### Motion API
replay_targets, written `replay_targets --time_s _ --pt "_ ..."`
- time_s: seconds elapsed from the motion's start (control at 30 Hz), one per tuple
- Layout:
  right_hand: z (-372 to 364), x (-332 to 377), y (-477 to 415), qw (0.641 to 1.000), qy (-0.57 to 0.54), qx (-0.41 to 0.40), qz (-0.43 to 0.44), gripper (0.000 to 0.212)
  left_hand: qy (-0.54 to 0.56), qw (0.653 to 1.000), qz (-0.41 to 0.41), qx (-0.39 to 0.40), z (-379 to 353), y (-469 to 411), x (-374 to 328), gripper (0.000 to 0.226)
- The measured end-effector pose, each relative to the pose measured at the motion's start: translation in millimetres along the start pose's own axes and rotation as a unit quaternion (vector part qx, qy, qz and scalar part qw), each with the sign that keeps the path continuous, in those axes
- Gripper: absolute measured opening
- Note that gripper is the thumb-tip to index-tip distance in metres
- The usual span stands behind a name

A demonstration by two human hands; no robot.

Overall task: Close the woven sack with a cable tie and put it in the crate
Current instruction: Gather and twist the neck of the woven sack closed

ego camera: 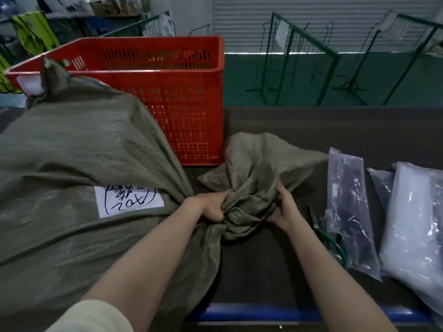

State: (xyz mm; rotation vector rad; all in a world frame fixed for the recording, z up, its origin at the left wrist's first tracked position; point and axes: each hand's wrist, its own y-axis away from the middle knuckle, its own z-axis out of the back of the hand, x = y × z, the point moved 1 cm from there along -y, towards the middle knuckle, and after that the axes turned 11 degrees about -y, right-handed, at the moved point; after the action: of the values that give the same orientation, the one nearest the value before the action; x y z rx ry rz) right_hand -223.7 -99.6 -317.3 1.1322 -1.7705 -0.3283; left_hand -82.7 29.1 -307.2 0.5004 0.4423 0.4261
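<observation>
A large grey-green woven sack lies full on the dark table, filling the left half of the view, with a white handwritten label on its side. Its loose mouth is bunched toward the middle. My left hand grips the gathered neck from the left. My right hand clutches the same bunched fabric from the right. A red slatted plastic crate stands behind the sack at the table's far left. A clear bag of black cable ties lies to the right of my right hand.
Green-handled scissors lie partly under the cable-tie bag. A larger white plastic bag sits at the far right. The table has a blue front edge. Green wire racks stand on the floor beyond the table.
</observation>
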Motion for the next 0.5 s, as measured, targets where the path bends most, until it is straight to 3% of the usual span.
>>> replay_targets --time_s 0.03,0.07,0.17,0.23,0.3,0.33,0.4,0.43,0.5 --pt "-3.8 3.7 -0.5 0.999 -0.013 0.027 -0.017 0.047 0.015 1.0 -0.02 0.001 4.9 -0.1 -5.4 0.088" --pt "-6.7 9.1 2.8 0.999 -0.018 0.036 -0.027 0.029 0.045 0.998 -0.033 -0.003 10.4 0.7 -10.4 0.086" --pt "-12.2 30.3 11.2 0.99 -0.086 0.106 0.03 0.014 0.215 0.974 -0.05 -0.043 36.9 7.5 -26.6 0.082" --pt "-12.1 39.4 23.5 0.96 -0.185 0.175 0.118 0.019 0.339 0.937 -0.051 -0.064 55.8 11.9 -31.4 0.067" --pt "-12.4 42.1 33.0 0.936 -0.263 0.189 0.138 0.012 0.428 0.9 -0.077 -0.029 62.9 9.1 -30.2 0.061" --pt "-10.3 37.3 27.7 0.941 -0.257 0.181 0.128 0.023 0.438 0.895 -0.081 0.003 61.3 7.4 -31.6 0.057" --pt "-11.0 21.2 18.2 0.969 -0.192 0.137 0.074 0.061 0.381 0.921 -0.056 0.054 48.9 -3.6 -36.3 0.045" --pt "-10.7 13.3 11.0 0.978 -0.161 0.129 0.031 0.062 0.34 0.937 -0.039 0.064 43.1 -9.1 -38.9 0.037" --pt "-10.5 8.2 -3.4 0.987 -0.112 0.118 -0.009 0.034 0.3 0.953 -0.005 0.042 37.8 -13.8 -44.6 0.025"
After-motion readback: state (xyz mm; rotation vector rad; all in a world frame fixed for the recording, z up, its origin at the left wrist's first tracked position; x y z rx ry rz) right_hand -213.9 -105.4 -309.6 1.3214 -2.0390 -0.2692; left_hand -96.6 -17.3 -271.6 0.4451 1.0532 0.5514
